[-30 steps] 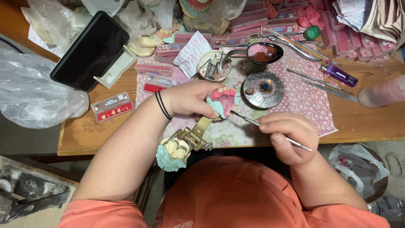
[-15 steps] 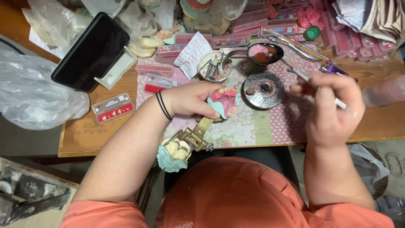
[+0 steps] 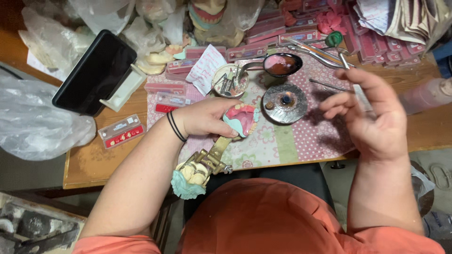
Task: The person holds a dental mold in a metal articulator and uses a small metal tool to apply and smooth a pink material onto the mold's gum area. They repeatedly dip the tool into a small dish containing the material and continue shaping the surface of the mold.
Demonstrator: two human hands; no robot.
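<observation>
My left hand (image 3: 209, 120) grips a pink and teal denture model (image 3: 241, 120) mounted on a brass hinged articulator (image 3: 214, 157), whose lower end carries a second cast (image 3: 189, 178) hanging over the table edge. My right hand (image 3: 372, 117) is raised over the right of the patterned mat (image 3: 292, 141), pinching a thin metal instrument (image 3: 353, 82) that points up and away. A round metal burner (image 3: 285, 102) with a small flame sits between the two hands.
A spoon-like ladle of red wax (image 3: 281, 64), a cup of tools (image 3: 229, 81), pliers and picks (image 3: 313, 49) lie behind the burner. Trays of pink teeth strips (image 3: 121, 131), a black phone on a stand (image 3: 96, 73), plastic bags (image 3: 33, 122) and plaster casts crowd the left and back.
My right hand lifted the metal instrument from near the denture at the table edge up and to the right, past the burner. My left hand and the denture model stayed put.
</observation>
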